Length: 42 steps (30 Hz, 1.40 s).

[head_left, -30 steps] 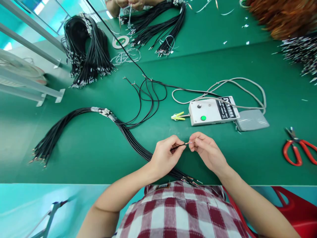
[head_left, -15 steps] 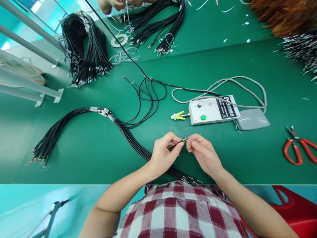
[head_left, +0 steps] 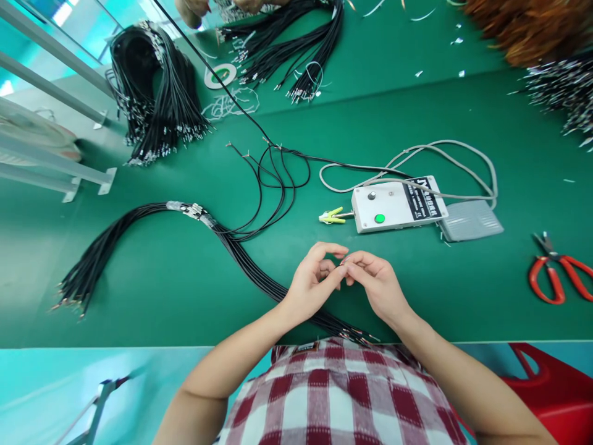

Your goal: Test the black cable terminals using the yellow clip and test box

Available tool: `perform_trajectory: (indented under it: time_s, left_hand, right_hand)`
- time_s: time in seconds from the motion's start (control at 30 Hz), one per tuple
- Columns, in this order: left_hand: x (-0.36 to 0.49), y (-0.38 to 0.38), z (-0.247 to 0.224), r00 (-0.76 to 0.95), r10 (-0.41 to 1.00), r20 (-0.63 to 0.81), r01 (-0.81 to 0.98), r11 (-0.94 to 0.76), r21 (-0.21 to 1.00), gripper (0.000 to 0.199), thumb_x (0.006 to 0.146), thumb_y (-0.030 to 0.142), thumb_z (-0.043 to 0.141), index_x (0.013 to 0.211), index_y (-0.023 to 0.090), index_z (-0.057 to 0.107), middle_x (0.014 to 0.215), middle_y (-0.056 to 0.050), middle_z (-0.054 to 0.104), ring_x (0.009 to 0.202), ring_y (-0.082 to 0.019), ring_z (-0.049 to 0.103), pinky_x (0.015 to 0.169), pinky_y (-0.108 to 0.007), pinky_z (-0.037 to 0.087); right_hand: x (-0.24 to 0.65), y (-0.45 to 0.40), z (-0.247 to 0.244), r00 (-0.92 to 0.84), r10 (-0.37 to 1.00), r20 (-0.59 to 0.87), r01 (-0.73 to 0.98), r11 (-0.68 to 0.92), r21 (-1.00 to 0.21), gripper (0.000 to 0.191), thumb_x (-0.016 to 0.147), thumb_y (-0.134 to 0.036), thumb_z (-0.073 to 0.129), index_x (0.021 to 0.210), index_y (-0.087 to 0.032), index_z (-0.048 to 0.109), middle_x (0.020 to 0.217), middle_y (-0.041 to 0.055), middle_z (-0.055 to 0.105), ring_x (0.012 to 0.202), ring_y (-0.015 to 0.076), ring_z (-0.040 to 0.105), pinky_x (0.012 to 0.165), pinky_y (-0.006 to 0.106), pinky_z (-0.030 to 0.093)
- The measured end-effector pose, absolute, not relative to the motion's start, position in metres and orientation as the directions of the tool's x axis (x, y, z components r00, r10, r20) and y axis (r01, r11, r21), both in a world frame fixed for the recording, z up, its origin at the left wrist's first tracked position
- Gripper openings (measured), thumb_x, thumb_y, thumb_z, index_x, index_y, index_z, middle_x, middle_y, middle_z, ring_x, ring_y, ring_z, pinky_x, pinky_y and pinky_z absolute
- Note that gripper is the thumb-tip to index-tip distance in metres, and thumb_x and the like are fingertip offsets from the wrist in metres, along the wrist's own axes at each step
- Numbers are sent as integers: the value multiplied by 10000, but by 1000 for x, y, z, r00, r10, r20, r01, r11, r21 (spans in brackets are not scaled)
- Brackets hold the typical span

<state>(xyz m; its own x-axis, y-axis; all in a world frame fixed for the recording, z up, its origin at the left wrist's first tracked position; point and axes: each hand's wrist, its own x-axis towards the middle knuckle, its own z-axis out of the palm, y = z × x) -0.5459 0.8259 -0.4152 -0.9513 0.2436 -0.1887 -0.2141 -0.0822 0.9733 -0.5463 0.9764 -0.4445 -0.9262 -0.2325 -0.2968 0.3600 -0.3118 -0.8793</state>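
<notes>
In the head view my left hand and my right hand meet fingertip to fingertip above the green table's front part. Both pinch the end of a black cable, whose tip is mostly hidden between the fingers. My left index finger is lifted and bent over it. Under my left wrist runs a bundle of black cables, bound with clear and white wrapping on the left. Its near ends show bare strands close to my shirt. Just beyond my hands lies a white control box with yellow-green jaws.
A grey pedal sits beside the box. Red-handled cutters lie at right. More black cable bundles rest at back left. A tape roll and another person's hand are at the far side. Metal rails stand at left.
My hands have come together, and the split wire ends seen between them before are now covered by my fingers. My left index finger has lifted. The view has shifted slightly.
</notes>
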Motion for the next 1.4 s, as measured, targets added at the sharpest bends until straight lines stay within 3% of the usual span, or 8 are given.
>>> perform_trajectory:
  time_s: [0.1,0.27,0.47,0.67,0.8,1.03,1.27,1.4]
  left_hand:
    - [-549,829,-422,-952,248,-179,-218,-143,965,217,858,325,713,987,156,672,1043,-59,567,587,-47,596,506,-194,493]
    - [-548,834,-438,-940,152,-305,-336,-274,901,276,808,380,760,847,146,617,775,-6,619,502,-95,615,443,-214,487]
    - [-534,831,-448,-939,105,-328,-332,-21,943,246,909,409,631,883,168,589,467,59,529,379,-88,496,398,-189,386]
    - [-536,828,-458,-999,24,-29,-21,292,956,149,926,297,612,848,173,644,813,-45,677,697,-137,631,611,-238,497]
    - [-543,826,-455,-994,62,86,103,390,915,123,939,240,589,842,177,629,812,-35,663,704,-134,623,626,-240,497]
    - [-556,809,-448,-912,265,314,407,486,773,136,962,162,524,882,182,632,825,-42,648,790,-149,613,732,-266,516]
    - [-591,789,-453,-999,8,47,48,306,951,116,902,245,614,816,170,630,788,-27,653,646,-115,577,585,-232,445]
    - [-608,786,-458,-995,-22,-101,-103,144,984,140,865,269,629,782,162,596,689,10,597,499,-67,456,467,-206,312]
  right_hand:
    - [-548,981,-445,-916,-278,-288,359,-254,-898,264,789,-455,764,772,-208,672,642,-14,644,589,132,575,618,287,496]
    - [-551,990,-446,-935,-264,-237,264,-72,-962,255,838,-437,703,750,-202,657,612,-11,623,574,132,560,585,281,460]
    - [-555,997,-451,-967,-255,2,-78,289,-954,145,905,-288,618,795,-207,666,736,5,649,662,139,573,645,288,445]
    - [-561,1013,-445,-921,-353,163,-344,548,-762,113,961,-256,581,912,-220,676,848,-3,712,753,140,642,745,306,430]
    - [-568,1015,-436,-853,-439,282,-521,681,-515,157,935,-310,645,1038,-197,684,979,18,752,840,166,675,778,333,395]
    - [-585,1001,-432,-668,-666,332,-738,652,-175,198,987,-214,545,877,-198,709,745,-14,723,719,154,598,701,349,310]
    - [-629,985,-411,-720,-642,262,-665,747,2,163,934,-279,636,1040,-164,679,1083,74,731,1005,248,543,779,385,276]
    - [-651,970,-418,-767,-628,130,-616,778,123,72,903,-150,611,942,-153,672,960,89,724,979,269,506,779,405,233]
